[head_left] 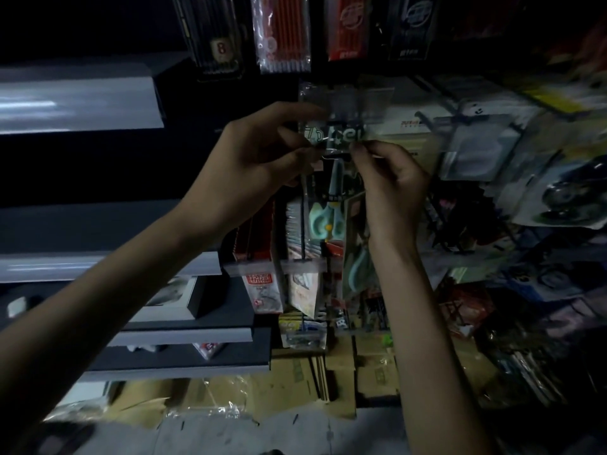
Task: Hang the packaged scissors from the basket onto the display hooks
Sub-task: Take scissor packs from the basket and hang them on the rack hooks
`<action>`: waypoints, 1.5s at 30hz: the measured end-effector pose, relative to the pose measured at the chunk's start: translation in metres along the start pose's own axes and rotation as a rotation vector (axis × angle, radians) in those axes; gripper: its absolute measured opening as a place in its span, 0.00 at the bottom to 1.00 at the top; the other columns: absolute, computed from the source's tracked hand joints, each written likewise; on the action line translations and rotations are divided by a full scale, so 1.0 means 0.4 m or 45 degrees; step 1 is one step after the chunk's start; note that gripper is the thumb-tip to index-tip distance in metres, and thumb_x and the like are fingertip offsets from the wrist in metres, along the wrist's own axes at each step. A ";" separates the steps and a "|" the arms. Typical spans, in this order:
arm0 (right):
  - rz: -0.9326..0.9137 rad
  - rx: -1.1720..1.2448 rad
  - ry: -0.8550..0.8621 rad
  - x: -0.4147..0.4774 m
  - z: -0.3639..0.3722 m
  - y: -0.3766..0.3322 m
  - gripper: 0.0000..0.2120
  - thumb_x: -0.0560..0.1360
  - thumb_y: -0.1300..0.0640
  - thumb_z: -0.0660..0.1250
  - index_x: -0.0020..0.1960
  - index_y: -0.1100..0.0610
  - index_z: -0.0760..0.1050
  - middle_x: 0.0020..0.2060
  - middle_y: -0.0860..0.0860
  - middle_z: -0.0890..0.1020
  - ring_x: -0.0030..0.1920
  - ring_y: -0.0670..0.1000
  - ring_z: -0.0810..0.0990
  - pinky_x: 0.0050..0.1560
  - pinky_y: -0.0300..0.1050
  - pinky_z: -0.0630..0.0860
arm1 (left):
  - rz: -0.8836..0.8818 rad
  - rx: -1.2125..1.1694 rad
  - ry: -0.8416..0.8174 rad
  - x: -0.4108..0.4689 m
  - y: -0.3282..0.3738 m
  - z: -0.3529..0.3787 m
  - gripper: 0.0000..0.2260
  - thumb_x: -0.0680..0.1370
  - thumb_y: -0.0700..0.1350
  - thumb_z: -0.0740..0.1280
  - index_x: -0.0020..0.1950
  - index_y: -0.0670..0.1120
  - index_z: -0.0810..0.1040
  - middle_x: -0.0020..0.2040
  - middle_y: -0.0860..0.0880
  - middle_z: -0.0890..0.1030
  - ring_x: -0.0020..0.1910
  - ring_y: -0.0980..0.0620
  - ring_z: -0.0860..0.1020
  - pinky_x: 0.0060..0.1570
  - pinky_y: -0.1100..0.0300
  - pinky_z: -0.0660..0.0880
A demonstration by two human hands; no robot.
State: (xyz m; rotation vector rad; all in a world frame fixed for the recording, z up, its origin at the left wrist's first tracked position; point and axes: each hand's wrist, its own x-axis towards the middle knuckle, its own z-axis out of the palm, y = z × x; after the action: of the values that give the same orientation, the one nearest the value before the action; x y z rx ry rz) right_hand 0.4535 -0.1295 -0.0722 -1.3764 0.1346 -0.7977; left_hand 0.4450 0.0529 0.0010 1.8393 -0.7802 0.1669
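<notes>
In dim light, both hands hold a scissors pack [325,221] up against the display. The left hand [262,159] pinches its top left edge and the right hand [391,185] pinches the header's right side. Pen packs [282,34] hang above. Grey shelves [78,103] stand to the left, with cardboard boxes [295,372] below.

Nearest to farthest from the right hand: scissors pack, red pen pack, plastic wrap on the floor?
1. The scissors pack, pinched by the right hand.
2. The red pen pack, hanging above left.
3. The plastic wrap, floor, lower left.
</notes>
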 end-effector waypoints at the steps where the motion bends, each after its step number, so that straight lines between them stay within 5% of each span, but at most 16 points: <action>1: -0.007 -0.001 0.002 0.002 0.002 0.004 0.08 0.77 0.55 0.75 0.50 0.60 0.85 0.43 0.50 0.87 0.46 0.45 0.85 0.46 0.38 0.78 | 0.006 -0.001 -0.003 -0.001 0.001 0.000 0.16 0.82 0.38 0.70 0.70 0.47 0.78 0.45 0.49 0.86 0.50 0.38 0.85 0.51 0.47 0.83; 10: -0.033 0.062 0.026 0.007 0.007 0.016 0.03 0.76 0.55 0.75 0.46 0.55 0.84 0.40 0.46 0.86 0.44 0.44 0.84 0.45 0.38 0.77 | 0.027 -0.026 -0.005 -0.001 -0.001 0.006 0.16 0.83 0.38 0.69 0.70 0.46 0.78 0.46 0.49 0.86 0.51 0.49 0.86 0.52 0.51 0.85; 16: -0.017 0.056 0.067 0.013 0.013 0.028 0.05 0.77 0.55 0.75 0.48 0.57 0.85 0.40 0.46 0.86 0.43 0.43 0.84 0.44 0.38 0.77 | 0.048 -0.040 0.017 0.003 -0.004 0.011 0.13 0.84 0.35 0.67 0.68 0.44 0.78 0.50 0.37 0.83 0.50 0.52 0.86 0.50 0.54 0.84; 21: 0.009 0.032 0.059 0.024 0.017 0.035 0.06 0.76 0.55 0.75 0.50 0.58 0.85 0.42 0.48 0.87 0.45 0.44 0.85 0.46 0.38 0.77 | 0.049 -0.072 0.028 0.002 -0.016 0.013 0.13 0.84 0.35 0.67 0.67 0.45 0.79 0.49 0.39 0.83 0.51 0.50 0.86 0.51 0.53 0.84; 26: 0.042 0.025 0.049 0.033 0.019 0.035 0.03 0.76 0.58 0.75 0.49 0.57 0.85 0.39 0.45 0.86 0.42 0.41 0.84 0.43 0.34 0.76 | 0.018 -0.122 0.044 -0.019 -0.037 0.028 0.12 0.83 0.33 0.66 0.65 0.42 0.80 0.50 0.33 0.80 0.54 0.38 0.83 0.54 0.40 0.81; 31: 0.131 -0.049 0.008 0.050 0.007 0.046 0.04 0.76 0.53 0.76 0.47 0.53 0.84 0.33 0.41 0.84 0.36 0.38 0.81 0.37 0.38 0.77 | -0.127 -0.155 0.069 -0.039 -0.095 0.053 0.12 0.83 0.32 0.66 0.64 0.42 0.81 0.51 0.36 0.83 0.53 0.41 0.84 0.52 0.52 0.82; 34: 0.196 -0.055 -0.067 0.062 -0.004 0.048 0.04 0.76 0.52 0.76 0.45 0.50 0.83 0.34 0.43 0.85 0.36 0.45 0.81 0.39 0.48 0.76 | -0.245 -0.161 0.188 -0.036 -0.150 0.079 0.11 0.82 0.35 0.69 0.63 0.44 0.82 0.50 0.33 0.82 0.53 0.38 0.83 0.56 0.45 0.81; 36: 0.205 -0.051 -0.094 0.067 -0.008 0.045 0.04 0.76 0.52 0.76 0.45 0.51 0.84 0.36 0.44 0.86 0.36 0.46 0.81 0.40 0.50 0.75 | -0.275 -0.122 0.269 -0.034 -0.190 0.102 0.11 0.80 0.38 0.73 0.62 0.46 0.81 0.49 0.39 0.83 0.51 0.41 0.84 0.55 0.42 0.81; 42: 0.229 -0.086 -0.141 0.074 -0.011 0.039 0.05 0.76 0.48 0.76 0.45 0.50 0.84 0.38 0.46 0.87 0.35 0.46 0.80 0.41 0.46 0.74 | -0.464 -0.349 0.307 -0.026 -0.248 0.154 0.08 0.79 0.40 0.75 0.55 0.41 0.78 0.50 0.41 0.84 0.49 0.48 0.85 0.52 0.50 0.81; 45: 0.174 -0.198 -0.160 0.079 -0.018 0.044 0.06 0.76 0.49 0.76 0.43 0.49 0.82 0.34 0.40 0.85 0.38 0.39 0.83 0.42 0.39 0.76 | -0.549 -0.444 0.269 -0.024 -0.248 0.156 0.10 0.79 0.42 0.74 0.54 0.36 0.80 0.51 0.36 0.85 0.49 0.42 0.84 0.54 0.44 0.81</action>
State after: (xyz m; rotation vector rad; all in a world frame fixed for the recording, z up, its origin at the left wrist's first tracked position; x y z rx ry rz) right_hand 0.4803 -0.1538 -0.0783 -1.5426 0.1933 -0.5946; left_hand 0.4800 0.0227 -0.1071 1.5821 -0.2354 -0.0518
